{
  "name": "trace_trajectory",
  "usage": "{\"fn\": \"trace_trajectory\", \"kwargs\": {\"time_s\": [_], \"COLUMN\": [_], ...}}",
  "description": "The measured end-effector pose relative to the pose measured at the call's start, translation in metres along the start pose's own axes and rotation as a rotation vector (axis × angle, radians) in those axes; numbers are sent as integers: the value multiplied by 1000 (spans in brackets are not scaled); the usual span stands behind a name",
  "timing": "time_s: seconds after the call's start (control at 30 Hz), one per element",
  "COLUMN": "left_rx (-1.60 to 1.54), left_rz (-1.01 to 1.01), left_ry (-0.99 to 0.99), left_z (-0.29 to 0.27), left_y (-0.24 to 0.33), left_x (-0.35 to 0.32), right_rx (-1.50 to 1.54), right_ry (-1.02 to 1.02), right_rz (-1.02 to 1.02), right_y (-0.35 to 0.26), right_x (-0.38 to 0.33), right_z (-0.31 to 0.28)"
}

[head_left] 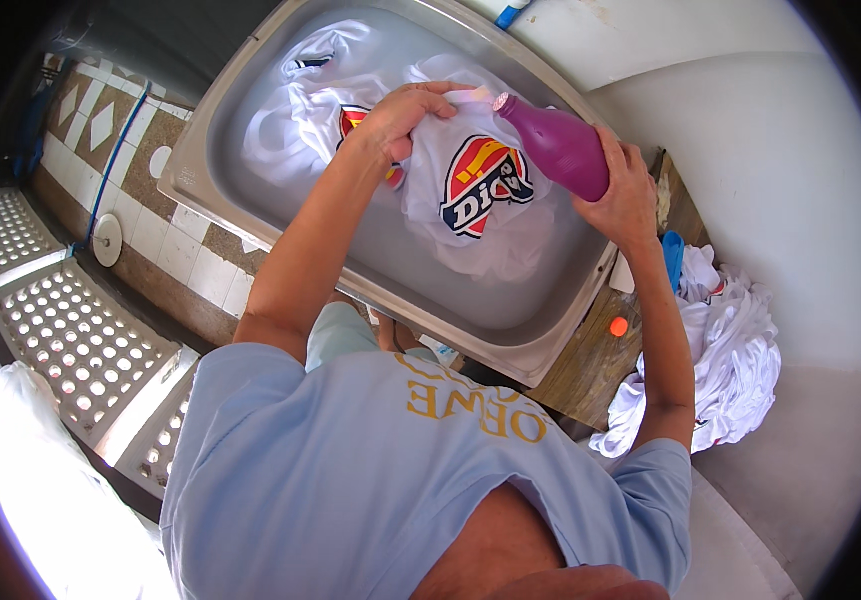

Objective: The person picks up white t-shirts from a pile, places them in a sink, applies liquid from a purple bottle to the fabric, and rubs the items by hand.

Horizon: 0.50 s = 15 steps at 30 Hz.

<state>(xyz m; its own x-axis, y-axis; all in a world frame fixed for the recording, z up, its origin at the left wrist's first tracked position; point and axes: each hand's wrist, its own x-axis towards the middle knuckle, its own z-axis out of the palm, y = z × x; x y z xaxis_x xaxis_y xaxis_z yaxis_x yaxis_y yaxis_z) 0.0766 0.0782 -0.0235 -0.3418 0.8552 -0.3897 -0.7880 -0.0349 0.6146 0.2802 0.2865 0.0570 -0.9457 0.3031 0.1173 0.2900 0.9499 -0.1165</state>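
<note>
A steel basin [225, 75] of cloudy water holds white shirts with a red, yellow and navy print. My left hand [405, 118] is closed on the edge of one white shirt [430, 185], lifting part of it at the water's surface. In my right hand [627, 195] is a purple plastic bottle [558, 148], gripped round its base. The bottle is tilted, its uncapped pale mouth pointing left, just above the shirt and beside my left fingertips. More white shirt fabric [285, 125] lies soaking left of my left hand. Any liquid leaving the bottle cannot be made out.
Right of the basin, an orange cap [618, 326] sits on a wooden board [585, 365]. A heap of white shirts [730, 355] and a blue plastic item [672, 258] are beyond it. At left stand a perforated step [80, 330] and a blue hose [120, 140] on the tiled floor.
</note>
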Motion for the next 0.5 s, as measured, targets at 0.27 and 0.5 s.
{"fn": "trace_trajectory", "kwargs": {"time_s": [0.27, 0.5], "left_rx": [-37, 84], "left_rz": [56, 408], "left_ry": [20, 274], "left_z": [5, -63], "left_y": [6, 94], "left_x": [-7, -30], "right_rx": [168, 737], "right_ry": [73, 283], "right_rz": [-33, 243], "right_y": [3, 20], "right_x": [-5, -13], "right_z": [3, -26]}}
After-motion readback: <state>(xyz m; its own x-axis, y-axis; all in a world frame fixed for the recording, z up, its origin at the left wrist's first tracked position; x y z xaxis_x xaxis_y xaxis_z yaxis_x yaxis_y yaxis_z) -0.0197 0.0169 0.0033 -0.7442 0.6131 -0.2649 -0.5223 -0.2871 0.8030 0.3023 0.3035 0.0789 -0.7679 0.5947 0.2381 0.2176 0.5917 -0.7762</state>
